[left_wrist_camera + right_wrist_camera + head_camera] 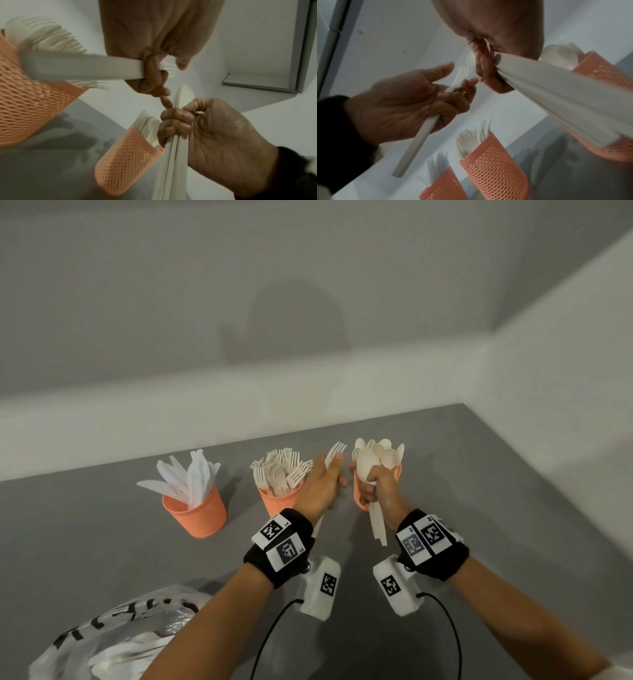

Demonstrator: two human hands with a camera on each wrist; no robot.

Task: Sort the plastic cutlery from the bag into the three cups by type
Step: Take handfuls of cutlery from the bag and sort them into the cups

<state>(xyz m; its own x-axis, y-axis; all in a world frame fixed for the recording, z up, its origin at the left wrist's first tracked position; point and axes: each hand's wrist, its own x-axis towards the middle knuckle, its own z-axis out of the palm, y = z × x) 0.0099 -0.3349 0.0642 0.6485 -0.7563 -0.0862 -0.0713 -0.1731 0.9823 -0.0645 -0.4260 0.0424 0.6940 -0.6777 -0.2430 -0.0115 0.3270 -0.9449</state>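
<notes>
White plastic fork (335, 455) is gripped in the left hand (320, 486) beside the fork cup (279, 501), while the right hand (380, 491) grips several spoons (376, 525) at the spoon cup (358, 498) mid-table (479, 474), bag (113, 642) at the near edge.

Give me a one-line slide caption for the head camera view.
Left hand holds a fork while right hand grips a bundle of cutlery over three orange cups.
</notes>
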